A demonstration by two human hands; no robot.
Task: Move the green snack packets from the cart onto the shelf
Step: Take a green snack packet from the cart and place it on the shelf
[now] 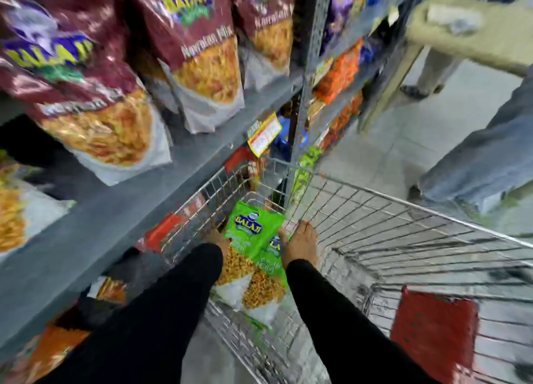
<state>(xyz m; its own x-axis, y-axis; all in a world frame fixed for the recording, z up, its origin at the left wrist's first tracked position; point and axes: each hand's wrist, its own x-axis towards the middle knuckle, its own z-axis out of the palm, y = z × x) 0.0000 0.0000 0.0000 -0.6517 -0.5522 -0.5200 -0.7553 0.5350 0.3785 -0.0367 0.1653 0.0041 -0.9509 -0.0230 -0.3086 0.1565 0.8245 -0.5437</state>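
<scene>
Green snack packets (pixel 253 233) lie stacked in the wire cart (pixel 403 239), at its left end beside the shelf. Both my arms, in black sleeves, reach down into the cart. My left hand (pixel 216 239) grips the left edge of the packets, with its fingers partly hidden behind them. My right hand (pixel 301 245) holds their right edge, thumb on the top packet. The grey shelf (pixel 144 210) runs along the left, level with the cart's rim.
Maroon snack bags (pixel 202 46) stand on the upper shelf at the left. A red seat flap (pixel 432 326) sits in the cart's near right. Another person's legs (pixel 476 158) stand on the tiled floor right of the cart. A yellow price tag (pixel 264 134) hangs off the shelf edge.
</scene>
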